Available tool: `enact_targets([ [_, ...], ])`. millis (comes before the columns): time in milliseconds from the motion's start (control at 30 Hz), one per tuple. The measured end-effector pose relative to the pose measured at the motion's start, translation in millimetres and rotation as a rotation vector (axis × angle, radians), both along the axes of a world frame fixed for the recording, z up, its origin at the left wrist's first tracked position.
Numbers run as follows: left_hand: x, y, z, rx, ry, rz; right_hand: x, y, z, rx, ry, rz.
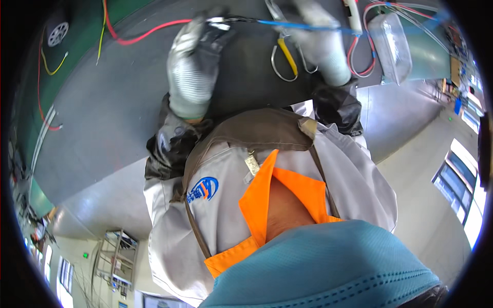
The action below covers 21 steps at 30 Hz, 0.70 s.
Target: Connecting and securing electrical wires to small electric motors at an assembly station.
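My left hand (191, 66), in a grey-white knit glove with a dark palm, is closed around a spliced cable where red wire (146, 40) meets a black-wrapped joint (241, 19). From that joint, a blue wire (292, 24) runs right, across my right hand (324, 49). The right hand wears a similar glove; motion smears its fingers, so I cannot make out its grip. Pliers (287, 54) with yellow on one handle lie on the dark work surface, just left of the right hand.
A clear plastic box (391, 46) sits on the right of the dark work surface (113, 102), beside looped red and blue wires (371, 59). A white tube (353, 18) lies near it. Yellow-green wires (100, 43) and a white reel (58, 34) are at the left.
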<state>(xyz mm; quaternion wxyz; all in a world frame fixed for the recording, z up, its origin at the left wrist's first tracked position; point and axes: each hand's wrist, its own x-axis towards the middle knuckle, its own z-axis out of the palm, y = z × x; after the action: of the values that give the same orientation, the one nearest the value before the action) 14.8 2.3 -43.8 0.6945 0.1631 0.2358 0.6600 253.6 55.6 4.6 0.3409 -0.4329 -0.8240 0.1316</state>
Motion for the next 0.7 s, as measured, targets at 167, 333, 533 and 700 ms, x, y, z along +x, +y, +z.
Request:
enact_targets([
  [167,2.8,12.1,7.7,0.000,-0.043,-0.045,164.8,30.1,-56.3,0.061,-0.393,-0.680],
  [333,4.4,4.7,11.7,-0.090,0.055,-0.100,117.5,37.7,-29.3,-0.379,0.320,-0.762],
  [533,6.2,1.3,0.5,-0.076,0.053,-0.101,44.9,59.7,-0.2,-0.660,0.619,-0.163],
  [700,2.4,-3.1,19.6,-0.056,0.033,-0.050,-15.6,145.8,-22.6,-0.783,0.396,0.065],
])
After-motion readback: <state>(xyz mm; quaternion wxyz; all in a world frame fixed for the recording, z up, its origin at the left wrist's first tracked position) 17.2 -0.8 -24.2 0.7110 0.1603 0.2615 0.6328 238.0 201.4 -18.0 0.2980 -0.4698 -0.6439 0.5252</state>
